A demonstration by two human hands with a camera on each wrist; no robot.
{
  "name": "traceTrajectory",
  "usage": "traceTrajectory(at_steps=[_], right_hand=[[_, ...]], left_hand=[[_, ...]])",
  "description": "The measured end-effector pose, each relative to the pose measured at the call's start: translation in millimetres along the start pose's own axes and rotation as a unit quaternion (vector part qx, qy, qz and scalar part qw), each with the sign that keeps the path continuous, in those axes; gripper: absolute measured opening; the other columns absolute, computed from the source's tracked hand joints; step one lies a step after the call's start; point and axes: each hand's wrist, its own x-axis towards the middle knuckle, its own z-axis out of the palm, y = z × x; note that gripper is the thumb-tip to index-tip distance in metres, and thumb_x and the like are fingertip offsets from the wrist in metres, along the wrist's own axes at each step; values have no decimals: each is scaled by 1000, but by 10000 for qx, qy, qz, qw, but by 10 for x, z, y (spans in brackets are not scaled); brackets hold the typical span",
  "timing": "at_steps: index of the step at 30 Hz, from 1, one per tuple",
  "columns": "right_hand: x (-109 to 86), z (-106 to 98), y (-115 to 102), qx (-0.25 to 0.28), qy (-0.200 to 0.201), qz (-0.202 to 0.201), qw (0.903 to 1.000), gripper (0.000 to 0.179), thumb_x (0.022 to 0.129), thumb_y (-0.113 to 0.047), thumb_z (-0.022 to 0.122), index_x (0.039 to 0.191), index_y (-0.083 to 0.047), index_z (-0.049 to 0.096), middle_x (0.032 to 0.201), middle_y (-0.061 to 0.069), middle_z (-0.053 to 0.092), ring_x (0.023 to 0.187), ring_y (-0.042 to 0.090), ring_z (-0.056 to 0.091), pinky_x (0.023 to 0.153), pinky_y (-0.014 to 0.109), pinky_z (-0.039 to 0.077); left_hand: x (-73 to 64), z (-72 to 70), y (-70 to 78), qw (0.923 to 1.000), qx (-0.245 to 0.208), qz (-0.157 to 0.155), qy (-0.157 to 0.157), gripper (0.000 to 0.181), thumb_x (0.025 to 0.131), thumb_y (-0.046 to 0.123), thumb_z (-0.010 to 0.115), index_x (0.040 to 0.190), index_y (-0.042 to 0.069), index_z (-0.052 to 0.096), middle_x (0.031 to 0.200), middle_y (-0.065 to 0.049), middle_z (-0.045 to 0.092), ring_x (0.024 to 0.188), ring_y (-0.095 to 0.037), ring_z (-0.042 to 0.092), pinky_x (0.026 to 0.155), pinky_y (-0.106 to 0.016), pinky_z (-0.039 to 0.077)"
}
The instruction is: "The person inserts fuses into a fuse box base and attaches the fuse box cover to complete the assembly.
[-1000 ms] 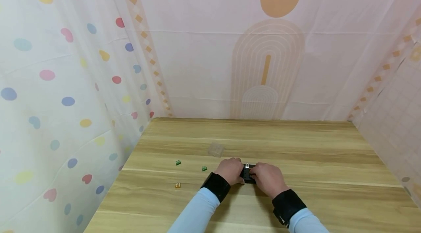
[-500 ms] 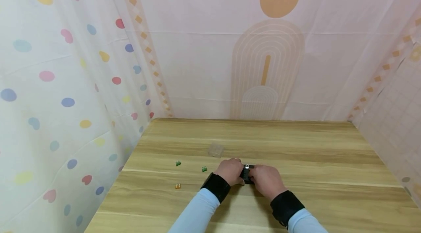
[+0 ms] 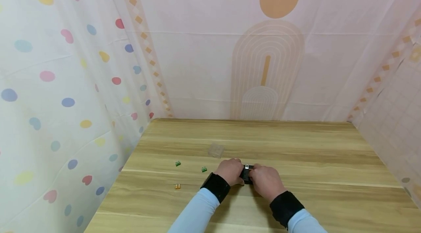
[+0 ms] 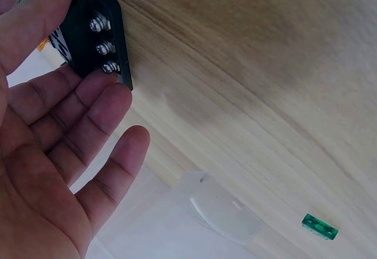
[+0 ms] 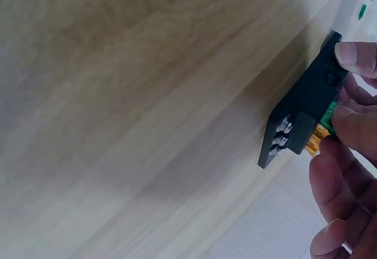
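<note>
A flat, black plastic fuse block (image 3: 246, 179) with shiny metal screw terminals (image 4: 105, 48) sat between both hands, above a streaky wood-grain table (image 3: 286, 141). Glossy, translucent green (image 5: 328, 118) and orange fuses (image 5: 317, 140) stood against it. A clear, boxy plastic cover (image 3: 215, 150) lay beyond. The left hand (image 3: 229, 171) gripped the block, thumb on its face, fingertips at its edge; the right hand (image 3: 268, 182), angled inward, pinched the green fuse.
</note>
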Motion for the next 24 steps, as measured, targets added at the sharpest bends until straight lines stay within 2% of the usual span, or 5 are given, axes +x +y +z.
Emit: traceTrajectory(at_steps=[11,24], right_hand=[[43,-19,14,205,-54,106,9997,26,75,-6,83,63,-16,62,61,-3,57,54,14,55,50,32,46],[58,-48,37,532,-312,47,9981,20,77,-6,82,66,-14,68,62,-3,57,54,13,53,52,31,47]], left_hand=[[-10,-7,0,10000,-11,24,31,36,73,43,87,94,15,76,83,4,63,76,-12,60,66,-27,50],[-5,-9,6,10000,-5,-36,-66,36,73,43,87,94,16,76,82,5,62,74,-11,59,65,-26,50]])
